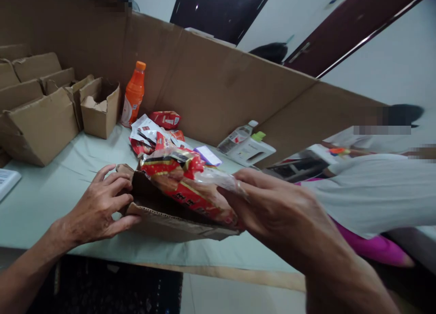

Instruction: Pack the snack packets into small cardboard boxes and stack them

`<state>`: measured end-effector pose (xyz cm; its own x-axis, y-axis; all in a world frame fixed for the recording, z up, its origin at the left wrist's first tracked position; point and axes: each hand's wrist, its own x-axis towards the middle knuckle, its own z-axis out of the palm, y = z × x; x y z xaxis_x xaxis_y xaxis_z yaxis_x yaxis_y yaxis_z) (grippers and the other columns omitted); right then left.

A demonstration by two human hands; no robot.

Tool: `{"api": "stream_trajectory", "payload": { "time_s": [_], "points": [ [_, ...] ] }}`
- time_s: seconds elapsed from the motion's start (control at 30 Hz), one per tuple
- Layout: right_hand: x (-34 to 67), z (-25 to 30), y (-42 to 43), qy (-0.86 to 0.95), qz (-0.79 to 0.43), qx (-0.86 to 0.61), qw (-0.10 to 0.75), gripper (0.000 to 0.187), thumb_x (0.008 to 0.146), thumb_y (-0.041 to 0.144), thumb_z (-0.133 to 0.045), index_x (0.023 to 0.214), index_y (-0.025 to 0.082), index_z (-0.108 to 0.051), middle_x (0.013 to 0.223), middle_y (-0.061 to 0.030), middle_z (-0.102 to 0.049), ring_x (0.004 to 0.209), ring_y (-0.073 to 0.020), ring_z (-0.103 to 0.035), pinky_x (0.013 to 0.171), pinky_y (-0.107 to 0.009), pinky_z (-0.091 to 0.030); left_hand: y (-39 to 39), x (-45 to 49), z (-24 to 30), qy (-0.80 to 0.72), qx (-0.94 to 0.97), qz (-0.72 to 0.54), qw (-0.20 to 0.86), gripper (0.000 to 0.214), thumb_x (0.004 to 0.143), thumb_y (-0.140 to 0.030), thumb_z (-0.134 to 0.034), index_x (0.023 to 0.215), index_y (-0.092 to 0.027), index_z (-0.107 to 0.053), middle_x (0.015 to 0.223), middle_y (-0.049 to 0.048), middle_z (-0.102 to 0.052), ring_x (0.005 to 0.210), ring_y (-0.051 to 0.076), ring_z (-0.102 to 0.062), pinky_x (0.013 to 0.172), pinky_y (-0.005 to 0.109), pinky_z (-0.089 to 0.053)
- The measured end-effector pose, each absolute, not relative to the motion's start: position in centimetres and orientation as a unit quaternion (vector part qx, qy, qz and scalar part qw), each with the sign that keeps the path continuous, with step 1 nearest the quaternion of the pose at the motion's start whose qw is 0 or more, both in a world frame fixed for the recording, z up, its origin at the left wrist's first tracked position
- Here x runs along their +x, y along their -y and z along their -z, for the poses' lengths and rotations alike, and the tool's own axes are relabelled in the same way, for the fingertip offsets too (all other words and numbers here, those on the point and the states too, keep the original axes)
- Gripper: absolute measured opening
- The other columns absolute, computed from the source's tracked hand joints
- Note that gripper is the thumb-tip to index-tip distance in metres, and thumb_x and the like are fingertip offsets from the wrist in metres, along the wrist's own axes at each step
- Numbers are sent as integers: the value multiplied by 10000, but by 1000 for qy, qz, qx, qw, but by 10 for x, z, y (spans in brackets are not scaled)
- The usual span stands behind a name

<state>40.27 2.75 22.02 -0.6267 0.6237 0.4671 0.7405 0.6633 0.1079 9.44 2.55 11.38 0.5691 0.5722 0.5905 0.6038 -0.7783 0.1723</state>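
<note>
My right hand is closed on a red and clear snack packet, which lies half inside an open cardboard box near the table's front edge. On the box's left flap rests my left hand, its fingers curled around the cardboard. Behind the box lies a loose pile of red and white packets.
An orange drink bottle stands against the tall cardboard wall. Several folded cardboard boxes sit at the left. A clear bottle and a white tape dispenser lie at the right. Another person in white is beyond them.
</note>
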Motion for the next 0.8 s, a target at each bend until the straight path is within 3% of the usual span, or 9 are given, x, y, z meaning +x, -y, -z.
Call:
{"api": "stream_trajectory", "payload": {
  "time_s": [0.27, 0.47, 0.6, 0.7, 0.8],
  "points": [
    [416, -215, -44, 894, 32, -391, 215, 292, 1025, 237, -502, 801, 220, -689, 657, 19, -532, 507, -85, -487, 463, -216, -360, -23, 95, -111, 336, -883, 326, 18, 259, 969, -369, -655, 873, -136, -713, 1016, 127, -709, 1046, 298, -684, 1145, 609, -390],
    [414, -218, -54, 931, -30, -359, 56, 420, 1057, 358, -454, 769, 222, -729, 665, -16, -588, 509, -96, -502, 474, -241, -337, -22, 98, -111, 333, -883, 330, 15, 190, 971, -331, -629, 965, -159, -710, 1114, 134, -707, 1100, 300, -668, 1145, 612, -387],
    [391, -201, -59, 923, 27, -380, -56, 328, 1005, 346, -546, 784, 217, -750, 716, -38, -659, 547, -109, -521, 502, -270, -287, -21, 100, -109, 330, -885, 329, 13, 181, 964, -314, -637, 975, -149, -707, 1132, 151, -699, 1113, 320, -663, 1127, 635, -396],
    [380, -189, -58, 922, 14, -379, -80, 211, 970, 324, -589, 900, 219, -758, 806, -47, -729, 635, -147, -618, 529, -267, -347, -20, 99, -108, 334, -883, 329, 22, 148, 958, -279, -629, 995, -157, -704, 1137, 147, -692, 1119, 325, -658, 1114, 642, -409],
    [382, -185, -57, 929, -25, -367, -47, 203, 963, 281, -582, 1056, 242, -758, 905, -50, -777, 747, -174, -692, 606, -259, -444, -19, 97, -106, 330, -879, 343, 38, 134, 947, -234, -637, 1052, -167, -686, 1140, 136, -677, 1125, 313, -652, 1118, 616, -429]
  ]
}}
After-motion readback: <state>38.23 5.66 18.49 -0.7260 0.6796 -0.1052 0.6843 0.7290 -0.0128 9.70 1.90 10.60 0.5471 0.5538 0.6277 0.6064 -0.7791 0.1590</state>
